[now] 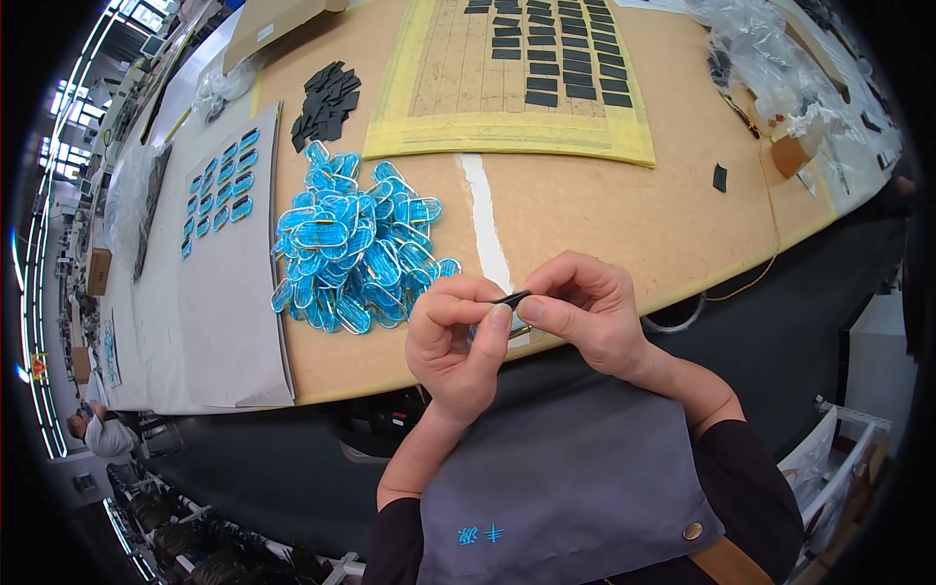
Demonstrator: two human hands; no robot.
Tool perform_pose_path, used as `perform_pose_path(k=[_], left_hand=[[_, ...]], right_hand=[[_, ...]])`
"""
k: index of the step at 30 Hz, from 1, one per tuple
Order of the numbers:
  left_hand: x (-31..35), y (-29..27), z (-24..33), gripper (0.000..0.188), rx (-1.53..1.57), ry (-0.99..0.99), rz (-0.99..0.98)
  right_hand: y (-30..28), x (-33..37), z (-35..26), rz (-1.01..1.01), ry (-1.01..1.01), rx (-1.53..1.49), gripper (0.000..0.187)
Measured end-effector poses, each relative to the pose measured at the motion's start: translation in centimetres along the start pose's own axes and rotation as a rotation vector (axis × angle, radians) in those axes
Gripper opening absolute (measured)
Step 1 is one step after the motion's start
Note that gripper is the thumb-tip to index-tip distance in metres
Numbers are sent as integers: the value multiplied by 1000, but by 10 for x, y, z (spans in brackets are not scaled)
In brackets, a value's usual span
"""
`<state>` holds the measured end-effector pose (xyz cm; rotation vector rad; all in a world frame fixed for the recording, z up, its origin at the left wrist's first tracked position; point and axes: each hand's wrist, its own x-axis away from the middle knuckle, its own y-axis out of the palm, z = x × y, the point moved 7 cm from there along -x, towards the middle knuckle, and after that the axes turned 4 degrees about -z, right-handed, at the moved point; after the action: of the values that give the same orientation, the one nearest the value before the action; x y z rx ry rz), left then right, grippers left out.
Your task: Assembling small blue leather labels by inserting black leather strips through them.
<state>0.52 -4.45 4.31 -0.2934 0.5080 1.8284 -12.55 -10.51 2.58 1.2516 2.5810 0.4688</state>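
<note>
Both hands meet at the table's front edge, their fingertips pinching a small black strip [512, 298], which looks bent or folded. My left hand [456, 341] grips its left end between thumb and forefinger. On the other end, my right hand [593, 320] pinches in the same way. Below the strip a bit of blue and a gold-coloured edge show between the hands; most of that piece is hidden by my fingers. Just left of my left hand lies a heap of blue oval pieces with pale metallic rims [356, 249].
A grey board [234, 322] at left carries rows of blue ovals with dark strips across them. Loose black pieces [327, 102] lie behind the heap. A yellow-edged board [507, 135] bears rows of black rectangles. Clear plastic bags [760, 58] sit far right; a person [105, 434] is at far left.
</note>
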Motion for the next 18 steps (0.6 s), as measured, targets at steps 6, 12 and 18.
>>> perform_pose_path(k=[6, 12, 18], left_hand=[[-1, 0, -1, 16, 2, 0, -12], [-2, 1, 0, 16, 10, 25, -20], [-4, 3, 4, 19, -36, 85, -68]], right_hand=[[0, -1, -2, -31, 32, -22, 12], [0, -2, -4, -52, 3, 8, 11], [0, -2, -7, -51, -74, -7, 10]])
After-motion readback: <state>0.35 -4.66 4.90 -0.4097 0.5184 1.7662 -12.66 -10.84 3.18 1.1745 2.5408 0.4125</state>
